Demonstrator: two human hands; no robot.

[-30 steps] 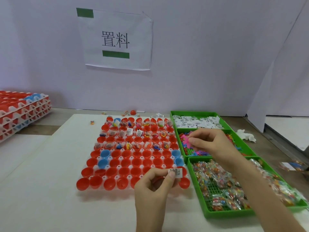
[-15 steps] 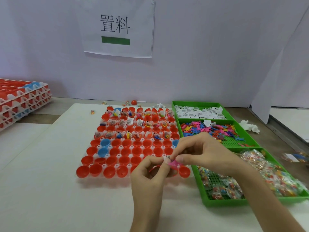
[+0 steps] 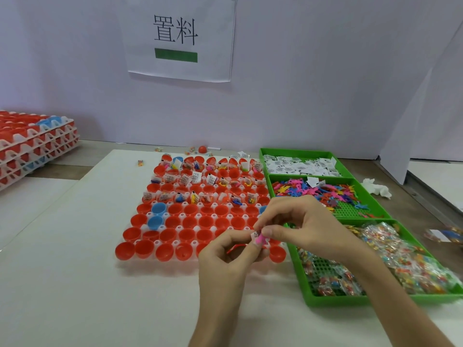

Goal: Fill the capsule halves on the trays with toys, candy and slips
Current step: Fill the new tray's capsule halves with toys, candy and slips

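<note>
A white tray of red and a few blue capsule halves lies on the table. The far rows hold toys, candy and slips; the near rows are hollow. My left hand and my right hand meet over the tray's near right corner. Together their fingertips pinch a white paper slip and a small pink toy. A green tray to the right has three bins: slips, coloured plastic toys and wrapped candy.
A stack of filled capsule trays stands at the far left. Loose candy and a red capsule half lie behind the tray by the wall. A crumpled white tissue sits right of the green tray. A paper sign hangs on the wall.
My right hand came back from the toy bin with a pink toy and met my left hand, which holds the slip. The view has tilted down a little.
</note>
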